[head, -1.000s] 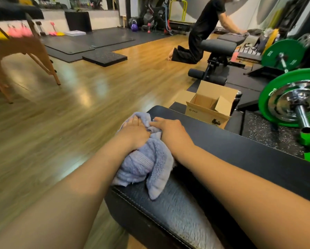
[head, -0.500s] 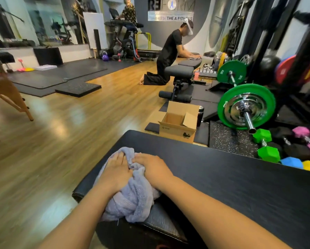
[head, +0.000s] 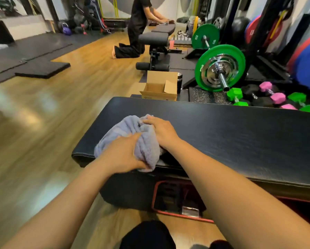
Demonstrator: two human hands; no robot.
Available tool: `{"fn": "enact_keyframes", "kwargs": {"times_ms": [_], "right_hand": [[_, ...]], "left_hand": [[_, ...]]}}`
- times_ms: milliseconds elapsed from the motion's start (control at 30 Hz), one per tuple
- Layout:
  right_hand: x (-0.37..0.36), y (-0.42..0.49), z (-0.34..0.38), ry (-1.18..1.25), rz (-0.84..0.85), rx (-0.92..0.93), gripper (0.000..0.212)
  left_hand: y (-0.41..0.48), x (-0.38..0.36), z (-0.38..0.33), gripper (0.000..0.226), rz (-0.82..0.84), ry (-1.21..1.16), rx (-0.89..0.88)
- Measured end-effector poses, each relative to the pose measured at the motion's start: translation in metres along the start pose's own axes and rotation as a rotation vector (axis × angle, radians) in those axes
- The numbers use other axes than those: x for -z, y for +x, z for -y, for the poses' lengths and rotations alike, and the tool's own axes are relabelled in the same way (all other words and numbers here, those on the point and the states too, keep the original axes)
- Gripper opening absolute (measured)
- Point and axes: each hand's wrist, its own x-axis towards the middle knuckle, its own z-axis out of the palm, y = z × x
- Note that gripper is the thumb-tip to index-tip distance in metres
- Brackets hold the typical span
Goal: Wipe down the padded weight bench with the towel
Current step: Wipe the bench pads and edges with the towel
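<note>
A black padded weight bench runs across the middle of the view, its left end nearest me. A bunched light blue-grey towel lies on that left end, hanging a little over the near edge. My left hand grips the towel's near part, fingers curled into the cloth at the bench's front edge. My right hand rests on the towel's far right side, fingertips pressed into the folds. Part of the towel is hidden under both hands.
An open cardboard box and a dark bottle stand just behind the bench. A barbell with green plates and coloured dumbbells lie at the right. A kneeling person works at another bench. Wooden floor spreads left.
My left hand has slid back toward the bench's near edge and now clutches the towel there. The towel has shifted with it. The view has tilted down, showing the bench frame.
</note>
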Motion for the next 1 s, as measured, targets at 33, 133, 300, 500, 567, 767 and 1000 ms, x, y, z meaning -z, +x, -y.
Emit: {"fn": "enact_keyframes", "kwargs": {"times_ms": [33,133,300,500,567,767,1000], "right_hand": [[0.01,-0.009,0.0,0.075,0.04,-0.065,0.021],[0.058,-0.046,-0.009,0.38,0.064,-0.256,0.028],[0.124,-0.134,-0.067,-0.253,-0.044,-0.254,0.05],[0.192,-0.251,-0.114,-0.247,-0.075,-0.409,0.086],[0.212,-0.276,-0.129,-0.356,-0.055,-0.493,0.102],[0.218,-0.3,-0.128,-0.795,-0.095,-0.347,0.055],[0.278,-0.284,-0.076,-0.05,-0.285,-0.304,0.02]], "left_hand": [[0.003,-0.001,-0.007,0.078,0.006,0.06,-0.027],[0.017,-0.015,-0.042,0.074,-0.044,0.175,-0.185],[0.06,-0.059,-0.143,0.042,0.011,0.222,-0.399],[0.082,-0.098,-0.261,0.066,0.079,0.075,-0.647],[0.081,-0.107,-0.28,0.084,0.079,0.06,-0.687],[0.074,-0.094,-0.274,0.068,0.051,0.034,-0.616],[0.059,0.01,-0.271,0.06,0.038,-0.239,-0.42]]}}
